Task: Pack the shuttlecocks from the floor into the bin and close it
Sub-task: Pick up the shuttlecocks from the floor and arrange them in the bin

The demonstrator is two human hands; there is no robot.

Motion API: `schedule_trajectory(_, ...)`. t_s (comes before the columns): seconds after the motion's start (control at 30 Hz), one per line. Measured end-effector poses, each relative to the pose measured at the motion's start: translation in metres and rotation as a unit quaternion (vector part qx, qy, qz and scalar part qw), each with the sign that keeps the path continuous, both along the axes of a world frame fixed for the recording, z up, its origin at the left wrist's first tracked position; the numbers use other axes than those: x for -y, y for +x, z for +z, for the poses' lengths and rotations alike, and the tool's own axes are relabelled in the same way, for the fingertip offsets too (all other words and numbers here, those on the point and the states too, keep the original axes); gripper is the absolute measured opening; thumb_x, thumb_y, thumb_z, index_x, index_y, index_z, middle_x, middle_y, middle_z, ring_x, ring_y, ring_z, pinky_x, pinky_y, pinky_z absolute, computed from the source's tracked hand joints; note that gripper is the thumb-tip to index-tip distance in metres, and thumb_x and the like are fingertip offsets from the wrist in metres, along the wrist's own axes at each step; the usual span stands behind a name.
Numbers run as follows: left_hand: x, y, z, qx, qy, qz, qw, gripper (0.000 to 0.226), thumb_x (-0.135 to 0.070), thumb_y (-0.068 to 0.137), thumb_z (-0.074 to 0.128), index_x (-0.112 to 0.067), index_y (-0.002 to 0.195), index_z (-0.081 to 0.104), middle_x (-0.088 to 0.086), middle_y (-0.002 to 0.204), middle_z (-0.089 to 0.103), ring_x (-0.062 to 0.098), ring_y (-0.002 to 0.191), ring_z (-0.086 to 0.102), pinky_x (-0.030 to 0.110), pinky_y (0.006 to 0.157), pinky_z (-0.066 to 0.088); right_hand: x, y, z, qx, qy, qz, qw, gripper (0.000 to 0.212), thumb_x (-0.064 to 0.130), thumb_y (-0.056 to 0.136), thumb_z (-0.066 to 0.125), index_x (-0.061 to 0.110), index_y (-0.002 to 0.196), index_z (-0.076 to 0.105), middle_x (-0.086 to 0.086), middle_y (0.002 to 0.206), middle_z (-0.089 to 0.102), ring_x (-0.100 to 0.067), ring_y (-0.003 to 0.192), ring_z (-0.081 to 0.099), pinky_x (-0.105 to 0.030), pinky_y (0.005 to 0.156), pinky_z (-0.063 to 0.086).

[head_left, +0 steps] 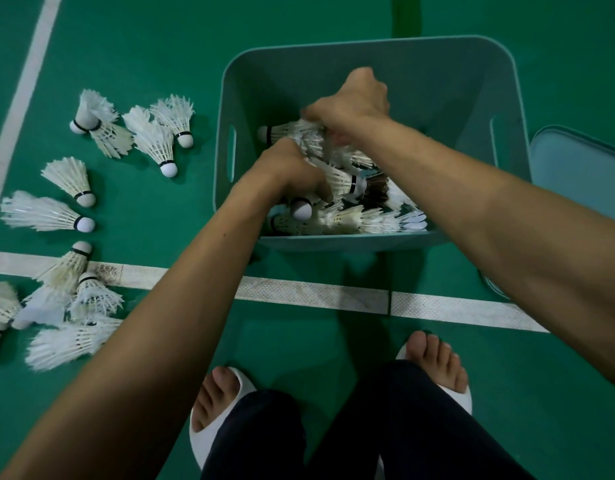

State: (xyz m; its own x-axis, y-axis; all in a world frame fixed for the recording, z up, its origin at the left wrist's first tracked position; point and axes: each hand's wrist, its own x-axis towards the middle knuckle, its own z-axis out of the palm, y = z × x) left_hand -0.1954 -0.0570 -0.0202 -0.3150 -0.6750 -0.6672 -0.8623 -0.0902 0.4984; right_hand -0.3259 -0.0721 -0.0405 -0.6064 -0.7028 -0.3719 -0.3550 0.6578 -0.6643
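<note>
Here, hands (pixel 288 171) (pixel 354 98) (fingers buried) grip shuttlecocks (pixel 285 131).

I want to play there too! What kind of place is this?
Probably a badminton court: the green floor has white court lines, and feather shuttlecocks lie scattered beside a bin holding more.

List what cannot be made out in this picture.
Head view, bin: its bottom and the number of shuttlecocks inside, covered by the left hand and right hand.
Head view, lid: partly behind the right arm, cut by the right edge.
Head view, floor pile: cut by the left edge.
</note>
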Motion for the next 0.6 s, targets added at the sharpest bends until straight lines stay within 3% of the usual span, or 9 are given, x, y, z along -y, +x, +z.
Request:
schedule_trajectory(0.13, 0.004, 0.001, 0.008, -0.018, -0.009, -0.007, 1.0, 0.024, -0.016, 0.075, 0.086, -0.011, 0.082, 0.064, 0.002, 0.074, 0.063, 0.013, 0.057, 0.057, 0.019, 0.042, 0.042, -0.025, -0.019, 0.019, -0.063, -0.066, 0.079, 0.993, 0.019, 0.021, 0.074, 0.079, 0.01, 0.089, 0.078, -0.001, 0.082, 0.075, -0.015, 0.076, 0.073, -0.035, 0.074, 0.063)
schedule_trajectory(0.2, 0.005, -0.002, 0.012, -0.035, 0.002, -0.028, 0.999, 0.022, -0.014, 0.076, 0.083, -0.01, 0.085, 0.063, 0.004, 0.077, 0.062, 0.015, 0.059, 0.057, 0.017, 0.042, 0.044, -0.046, -0.024, 0.033, -0.057, -0.109, 0.237, 0.964, 0.026, 0.006, 0.079, 0.07, 0.019, 0.099, 0.08, 0.009, 0.091, 0.075, -0.005, 0.087, 0.07, -0.026, 0.082, 0.06)
schedule_trajectory(0.27, 0.002, -0.005, 0.018, -0.049, 0.018, -0.054, 0.997, 0.022, -0.013, 0.075, 0.081, -0.013, 0.088, 0.063, 0.005, 0.087, 0.063, 0.017, 0.069, 0.059, 0.023, 0.055, 0.051, -0.064, -0.025, 0.043, -0.016, -0.083, 0.377, 0.922, 0.038, 0.001, 0.081, 0.067, 0.023, 0.112, 0.074, 0.011, 0.104, 0.072, -0.005, 0.099, 0.067, -0.019, 0.083, 0.056)
schedule_trajectory(0.33, -0.003, -0.009, 0.022, -0.044, 0.022, -0.075, 0.996, 0.022, -0.014, 0.073, 0.082, -0.015, 0.085, 0.064, 0.004, 0.089, 0.064, 0.017, 0.073, 0.059, 0.028, 0.064, 0.05, -0.071, -0.032, 0.048, -0.004, -0.05, 0.429, 0.902, 0.043, 0.002, 0.081, 0.071, 0.019, 0.119, 0.069, 0.007, 0.111, 0.071, -0.011, 0.103, 0.068, -0.024, 0.084, 0.058)
schedule_trajectory(0.43, -0.014, -0.013, 0.025, -0.056, 0.025, -0.08, 0.995, 0.019, -0.013, 0.07, 0.083, -0.014, 0.075, 0.065, 0.001, 0.079, 0.06, 0.017, 0.068, 0.055, 0.025, 0.061, 0.043, -0.077, -0.041, 0.054, -0.022, 0.001, 0.456, 0.89, 0.047, 0.011, 0.079, 0.083, 0.018, 0.122, 0.065, 0.003, 0.108, 0.07, -0.014, 0.093, 0.069, -0.036, 0.082, 0.061)
schedule_trajectory(0.53, -0.026, -0.012, 0.023, -0.075, 0.037, -0.061, 0.995, 0.021, -0.009, 0.07, 0.084, -0.012, 0.08, 0.065, 0.001, 0.077, 0.057, 0.015, 0.065, 0.052, 0.022, 0.054, 0.042, -0.083, -0.046, 0.058, -0.023, 0.053, 0.462, 0.885, 0.04, 0.016, 0.079, 0.087, 0.015, 0.114, 0.069, -0.004, 0.098, 0.07, -0.009, 0.069, 0.066, -0.033, 0.067, 0.06)
schedule_trajectory(0.6, -0.027, -0.008, 0.021, -0.093, 0.03, -0.022, 0.995, 0.029, -0.009, 0.07, 0.086, -0.01, 0.09, 0.065, 0.004, 0.081, 0.056, 0.013, 0.06, 0.051, 0.019, 0.044, 0.043, -0.087, -0.052, 0.058, -0.017, 0.101, 0.444, 0.89, 0.027, 0.014, 0.082, 0.085, 0.007, 0.105, 0.072, -0.013, 0.095, 0.072, -0.006, 0.052, 0.064, -0.025, 0.052, 0.055)
